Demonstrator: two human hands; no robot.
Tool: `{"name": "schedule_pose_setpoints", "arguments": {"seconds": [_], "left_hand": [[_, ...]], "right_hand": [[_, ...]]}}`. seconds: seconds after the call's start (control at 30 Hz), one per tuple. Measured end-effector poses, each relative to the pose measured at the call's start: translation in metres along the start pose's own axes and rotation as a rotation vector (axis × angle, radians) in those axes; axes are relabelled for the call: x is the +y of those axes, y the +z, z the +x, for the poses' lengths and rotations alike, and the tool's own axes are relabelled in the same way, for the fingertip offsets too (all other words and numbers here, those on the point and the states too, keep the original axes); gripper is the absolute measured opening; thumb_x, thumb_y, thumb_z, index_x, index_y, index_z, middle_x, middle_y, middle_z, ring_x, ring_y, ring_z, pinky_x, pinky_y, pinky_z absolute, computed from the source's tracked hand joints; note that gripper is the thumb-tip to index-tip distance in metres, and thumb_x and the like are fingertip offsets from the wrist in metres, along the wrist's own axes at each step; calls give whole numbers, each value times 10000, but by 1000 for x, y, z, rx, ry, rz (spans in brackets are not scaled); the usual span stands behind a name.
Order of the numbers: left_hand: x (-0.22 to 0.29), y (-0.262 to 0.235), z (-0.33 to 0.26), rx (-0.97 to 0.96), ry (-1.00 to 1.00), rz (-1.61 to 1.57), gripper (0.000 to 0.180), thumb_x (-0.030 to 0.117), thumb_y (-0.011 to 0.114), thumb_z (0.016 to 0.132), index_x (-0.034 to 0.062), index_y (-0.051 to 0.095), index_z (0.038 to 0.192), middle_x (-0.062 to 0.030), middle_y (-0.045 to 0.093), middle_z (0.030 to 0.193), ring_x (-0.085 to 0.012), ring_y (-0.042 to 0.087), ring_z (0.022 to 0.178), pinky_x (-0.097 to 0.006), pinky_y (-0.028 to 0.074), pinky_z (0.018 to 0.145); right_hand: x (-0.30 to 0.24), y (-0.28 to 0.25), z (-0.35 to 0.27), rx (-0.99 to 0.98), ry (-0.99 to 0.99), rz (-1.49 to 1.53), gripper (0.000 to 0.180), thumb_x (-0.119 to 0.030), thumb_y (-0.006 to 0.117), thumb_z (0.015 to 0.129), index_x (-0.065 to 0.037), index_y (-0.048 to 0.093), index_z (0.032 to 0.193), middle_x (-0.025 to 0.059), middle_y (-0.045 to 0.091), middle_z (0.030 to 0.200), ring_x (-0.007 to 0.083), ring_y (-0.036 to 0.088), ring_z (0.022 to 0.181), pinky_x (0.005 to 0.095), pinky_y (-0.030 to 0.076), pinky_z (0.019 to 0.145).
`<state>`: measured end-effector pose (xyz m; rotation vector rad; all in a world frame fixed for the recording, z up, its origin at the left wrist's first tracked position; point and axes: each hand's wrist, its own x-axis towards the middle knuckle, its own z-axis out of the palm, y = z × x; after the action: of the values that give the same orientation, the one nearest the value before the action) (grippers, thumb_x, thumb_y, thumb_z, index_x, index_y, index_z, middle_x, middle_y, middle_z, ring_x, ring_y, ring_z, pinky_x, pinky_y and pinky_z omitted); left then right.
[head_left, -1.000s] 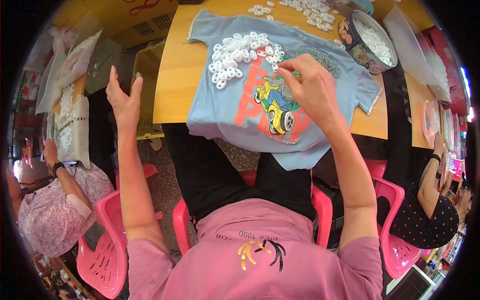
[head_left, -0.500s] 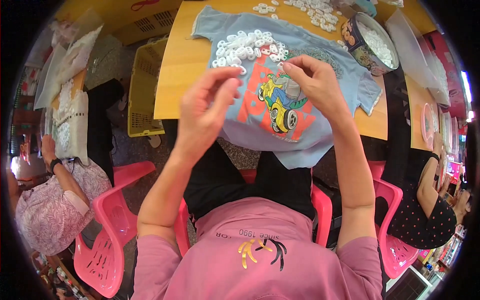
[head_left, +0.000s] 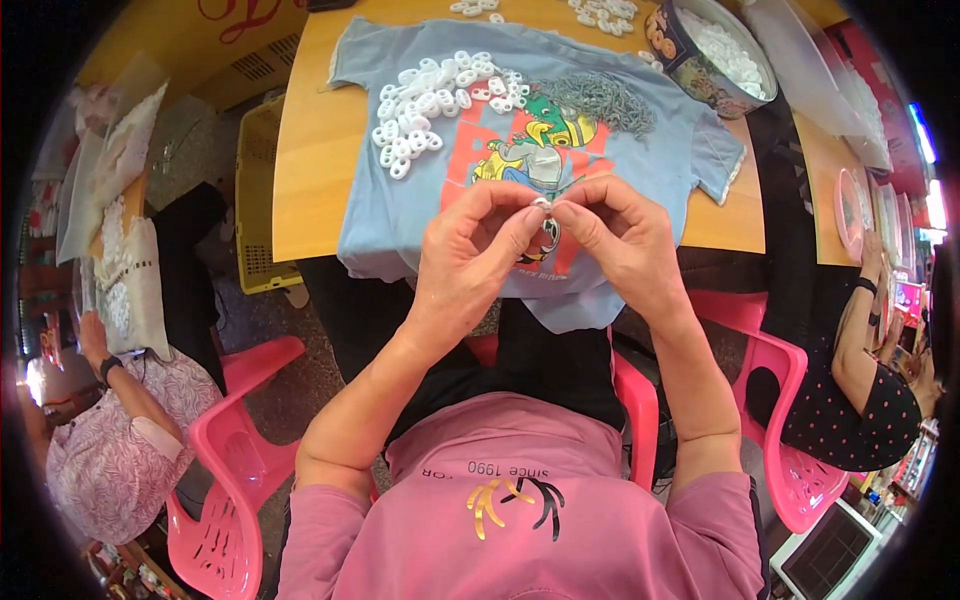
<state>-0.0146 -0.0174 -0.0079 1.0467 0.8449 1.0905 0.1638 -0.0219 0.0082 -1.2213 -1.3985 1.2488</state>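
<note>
White plastic rings (head_left: 432, 108) lie heaped on a pale blue printed T-shirt (head_left: 400, 210) spread over the yellow worktop (head_left: 305, 150), apparently as a mat to keep small parts from rolling off. Beside them sits a grey pile of metal hooks (head_left: 600, 100). Left hand (head_left: 470, 255) and right hand (head_left: 625, 240) meet fingertip to fingertip above the shirt, pinching one small white piece (head_left: 541, 204) between them. A round tin (head_left: 672, 40) holds more white pieces.

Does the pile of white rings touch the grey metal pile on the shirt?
Apart. The head view shows blue shirt between the white rings and the grey metal pile.
</note>
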Motion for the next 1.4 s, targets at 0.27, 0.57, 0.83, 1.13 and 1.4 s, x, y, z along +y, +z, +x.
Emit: {"name": "schedule_pose_setpoints", "arguments": {"seconds": [0.27, 0.57, 0.83, 1.13, 1.4], "left_hand": [[-10, -7, -1, -23, 40, 106, 97, 51, 603, 949, -11, 614, 1022, -19, 649, 852, -68, 613, 782, -225, 506, 679], [-13, -12, -1, -94, 91, 148, 80, 3, 598, 928, -20, 609, 1004, -72, 633, 965, -113, 626, 829, -255, 520, 736], [-17, -16, 2, -115, 180, 202, 79, -4, 612, 909, -23, 616, 985, -86, 634, 983, -140, 623, 830, -265, 511, 726], [-15, -16, 3, -112, 167, 216, 77, 4, 620, 903, -20, 619, 976, -91, 642, 985, -148, 624, 833, -260, 501, 703], [-11, -16, 1, -96, 27, 42, 94, 58, 607, 944, -8, 609, 1011, -40, 637, 941, -79, 603, 800, -233, 498, 704]], "right_hand": [[6, -41, 32, 218, -241, -644, 111, -57, 692, 865, 2, 670, 957, 40, 639, 860, 75, 519, 671, 231, 425, 609], [0, -36, 65, 60, -410, -950, 124, -95, 675, 845, -25, 683, 948, 105, 633, 879, 272, 622, 732, 343, 480, 644], [5, -39, 64, 17, -431, -1039, 96, -93, 681, 836, -36, 682, 913, 98, 630, 876, 294, 637, 768, 358, 492, 660], [5, -37, 64, -59, -513, -1025, 106, -73, 694, 819, -38, 677, 918, 92, 622, 876, 293, 632, 774, 361, 493, 657], [-9, -35, 73, -179, -449, -1123, 90, -105, 656, 825, -31, 650, 877, 112, 616, 861, 320, 624, 802, 396, 485, 673]]}}
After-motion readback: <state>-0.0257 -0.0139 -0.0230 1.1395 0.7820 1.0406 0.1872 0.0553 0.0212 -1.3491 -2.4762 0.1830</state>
